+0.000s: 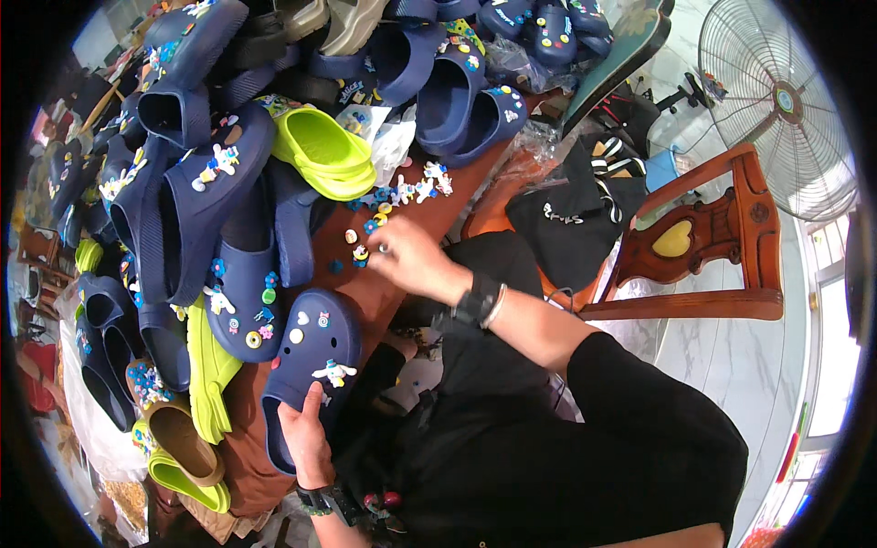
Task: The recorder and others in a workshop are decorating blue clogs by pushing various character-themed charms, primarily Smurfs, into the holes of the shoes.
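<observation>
My left hand (306,443) grips a navy blue clog (315,342) by its open heel end, thumb on the upper. On the clog's upper sit a white character charm (334,373), a heart and a few other small charms; some holes are bare. Over the brown table (388,297), my right hand (416,260) has its fingers pinched together at a scatter of loose charms (361,254). What lies between those fingertips is too small to make out. More loose charms, white figures (423,189) and blue flowers, lie just beyond this hand.
Piled navy clogs (219,173) with charms cover the left and back. A lime green clog (324,151) sits behind the loose charms, beside clear plastic bags (393,142). A brown clog (185,443) lies lower left. At right stand a carved wooden chair (703,237) and a fan (786,100).
</observation>
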Demonstrator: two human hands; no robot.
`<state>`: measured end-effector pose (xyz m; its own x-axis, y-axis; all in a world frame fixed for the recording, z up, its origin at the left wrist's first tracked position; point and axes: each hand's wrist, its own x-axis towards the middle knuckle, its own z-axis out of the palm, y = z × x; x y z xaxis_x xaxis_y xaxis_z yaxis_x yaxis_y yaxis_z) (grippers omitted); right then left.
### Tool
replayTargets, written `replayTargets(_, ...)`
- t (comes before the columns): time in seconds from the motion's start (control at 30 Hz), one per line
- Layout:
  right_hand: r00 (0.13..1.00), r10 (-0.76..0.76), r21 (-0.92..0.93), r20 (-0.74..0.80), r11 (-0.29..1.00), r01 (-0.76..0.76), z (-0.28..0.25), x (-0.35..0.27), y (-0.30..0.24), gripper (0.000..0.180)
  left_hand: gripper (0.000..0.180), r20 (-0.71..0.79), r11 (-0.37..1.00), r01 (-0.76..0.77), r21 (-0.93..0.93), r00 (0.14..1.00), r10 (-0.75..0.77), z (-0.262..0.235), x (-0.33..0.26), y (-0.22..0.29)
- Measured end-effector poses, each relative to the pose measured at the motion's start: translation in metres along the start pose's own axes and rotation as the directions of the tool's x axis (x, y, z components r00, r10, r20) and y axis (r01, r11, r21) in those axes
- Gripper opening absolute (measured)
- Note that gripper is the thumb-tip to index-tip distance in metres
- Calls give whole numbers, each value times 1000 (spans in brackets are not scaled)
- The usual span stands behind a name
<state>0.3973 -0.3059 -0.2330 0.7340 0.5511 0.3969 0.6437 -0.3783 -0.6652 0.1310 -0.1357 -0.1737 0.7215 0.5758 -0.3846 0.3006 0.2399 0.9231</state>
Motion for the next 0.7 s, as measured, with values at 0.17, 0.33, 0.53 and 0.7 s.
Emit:
replayTargets(0.17, 975, 152, -358, -164, 912, -203, -26, 52, 52, 25, 55, -9, 999, -25, -32, 1000, 25, -1, -2, -3)
replayTargets(0.33, 968, 185, -452, -170, 858, -243, -10, 57, 83, 24, 51, -25, 999, -39, 7, 999, 39, -2, 1, -7)
replayTargets(0.53, 975, 115, -308, -189, 936, -170, -16, 55, 74, 23, 37, -80, 999, -41, 1, 996, 41, 0, -2, -7)
replayTargets(0.7, 956, 261, -19, -137, 964, -266, -22, 48, 67, 19, 35, -16, 998, -65, 11, 998, 65, -2, -1, -5)
